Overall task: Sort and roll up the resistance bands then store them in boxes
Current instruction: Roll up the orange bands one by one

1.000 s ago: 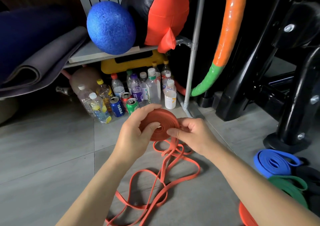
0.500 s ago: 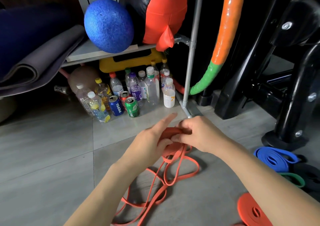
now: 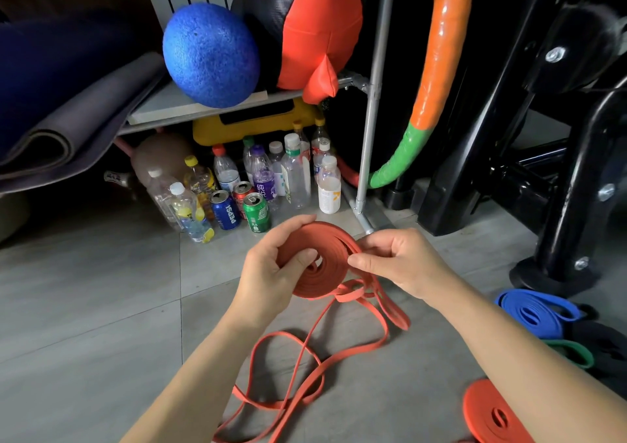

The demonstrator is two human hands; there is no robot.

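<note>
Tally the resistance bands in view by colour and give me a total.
Orange-red: 2 (half-rolled band gripped by left hand and right hand; rolled band on the floor)
Blue: 1 (blue band)
Green: 1 (green band)
Total: 4. A dark shape beside the green one is too dim to count.

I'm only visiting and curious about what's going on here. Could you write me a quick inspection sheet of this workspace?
Surface: grey tiled floor.
Job's things: half-rolled red band held in both hands, its loose tail trailing on the floor; blue roll, green band and finished red roll lie to the right; no boxes seen.
Clutter: bottles and cans under the shelf.
Hands: left hand grips the band's coil; right hand pinches the strand at its edge.
Cables: nothing seen.
Surroundings: blue ball on the shelf, folded mats, black machine frame.
</note>
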